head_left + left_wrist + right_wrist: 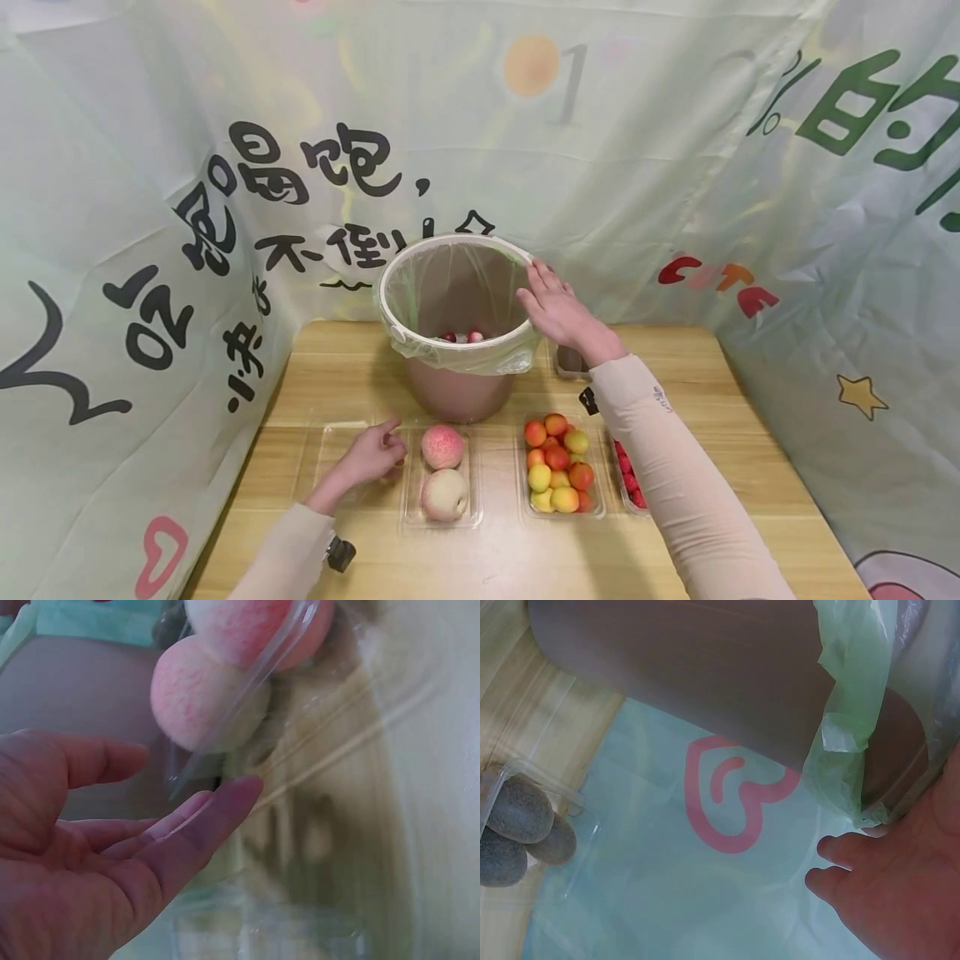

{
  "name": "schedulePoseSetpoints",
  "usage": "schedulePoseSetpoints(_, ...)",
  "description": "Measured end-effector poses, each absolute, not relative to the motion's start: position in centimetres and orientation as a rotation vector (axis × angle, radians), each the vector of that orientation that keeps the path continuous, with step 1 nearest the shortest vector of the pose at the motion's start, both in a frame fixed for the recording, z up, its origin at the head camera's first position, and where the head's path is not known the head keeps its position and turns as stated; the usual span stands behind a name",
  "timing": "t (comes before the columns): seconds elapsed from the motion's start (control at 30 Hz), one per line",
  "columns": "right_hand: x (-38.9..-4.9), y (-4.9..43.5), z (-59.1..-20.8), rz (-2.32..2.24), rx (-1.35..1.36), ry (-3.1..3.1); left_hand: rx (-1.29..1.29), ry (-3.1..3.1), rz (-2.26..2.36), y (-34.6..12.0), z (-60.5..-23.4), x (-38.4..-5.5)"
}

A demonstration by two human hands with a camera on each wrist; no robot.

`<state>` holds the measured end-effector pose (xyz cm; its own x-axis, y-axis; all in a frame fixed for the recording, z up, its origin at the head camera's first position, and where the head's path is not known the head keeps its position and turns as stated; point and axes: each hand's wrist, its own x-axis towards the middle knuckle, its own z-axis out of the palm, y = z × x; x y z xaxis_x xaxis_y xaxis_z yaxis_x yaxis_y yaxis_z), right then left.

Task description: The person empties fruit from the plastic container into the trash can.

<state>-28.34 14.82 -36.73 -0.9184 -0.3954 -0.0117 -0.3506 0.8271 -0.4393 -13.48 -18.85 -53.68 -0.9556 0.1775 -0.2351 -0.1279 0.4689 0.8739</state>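
Observation:
My right hand rests on the right side of the rim of a brownish bin, its fingers fairly straight. A thin green bag lines the bin and folds over the rim. Inside, a few small reddish-white things lie at the bottom. My left hand hovers left of a clear tray holding two peaches, thumb and fingers apart with nothing between them. In the left wrist view the peaches sit just beyond the fingertips.
An apparently bare clear tray lies by my left hand. To the right stand a tray of red and yellow fruits and one of red berries, partly under my right arm. Grey stones fill another tray. Printed cloth surrounds the table.

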Motion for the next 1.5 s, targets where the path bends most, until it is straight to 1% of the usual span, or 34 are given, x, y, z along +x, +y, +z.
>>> schedulePoseSetpoints(0.2, -28.4, 14.8, -36.8, -0.664, -0.596, 2.91, 0.101, 2.409, 1.45, -18.0, -54.6, -13.1)
schedulePoseSetpoints(0.5, -28.4, 14.8, -36.8, -0.665, -0.605, 2.911, 0.002, 2.383, 1.488, -17.0, -55.6, -12.7)
schedulePoseSetpoints(1.0, -28.4, 14.7, -36.9, -0.662, -0.591, 2.905, -0.053, 2.181, 1.662, -17.2, -56.2, -12.4)
schedulePoseSetpoints(1.33, -28.3, 14.8, -36.8, -0.665, -0.59, 2.909, 0.02, 2.089, 1.697, -17.8, -56.0, -12.3)
schedulePoseSetpoints(1.5, -28.2, 14.8, -36.7, -0.656, -0.588, 2.905, 0.085, 2.1, 1.687, -18.0, -55.3, -12.2)
